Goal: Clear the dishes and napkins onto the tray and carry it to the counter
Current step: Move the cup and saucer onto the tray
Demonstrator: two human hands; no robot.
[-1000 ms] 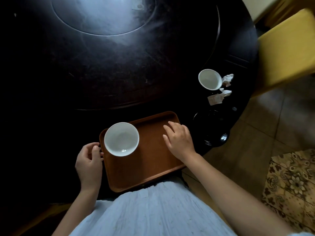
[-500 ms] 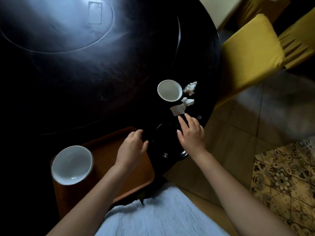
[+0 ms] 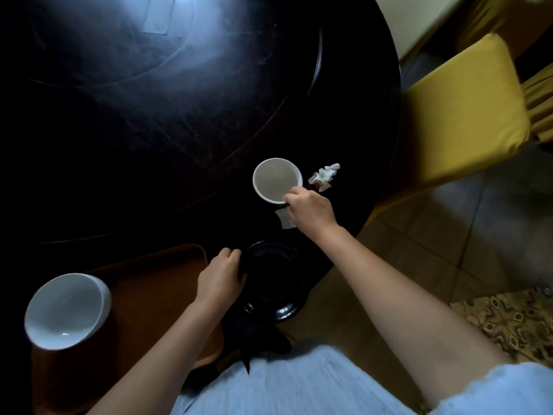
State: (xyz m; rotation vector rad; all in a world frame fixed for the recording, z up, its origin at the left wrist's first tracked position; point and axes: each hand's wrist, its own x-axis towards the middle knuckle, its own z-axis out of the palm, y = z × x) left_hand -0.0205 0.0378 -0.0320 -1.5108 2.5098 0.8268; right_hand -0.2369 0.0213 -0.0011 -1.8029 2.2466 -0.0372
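Note:
A brown tray (image 3: 158,283) lies at the near edge of the dark round table, with a white bowl (image 3: 64,310) on its left end. My left hand (image 3: 221,277) grips the left rim of a black plate (image 3: 272,280) just right of the tray. Farther back, my right hand (image 3: 311,209) pinches the near rim of a second white bowl (image 3: 276,178). A crumpled white napkin (image 3: 324,175) lies right of that bowl. A flat white paper scrap (image 3: 284,220) shows partly under my right hand.
The dark round table (image 3: 149,130) has a raised turntable in its middle. A yellow cushioned chair (image 3: 454,112) stands close at the right. Tiled floor and a patterned rug (image 3: 514,322) lie to the right of my body.
The view has shifted right. My right hand moved forward from the black plate to the far white bowl's rim. My left hand left the tray and closed on the black plate's edge.

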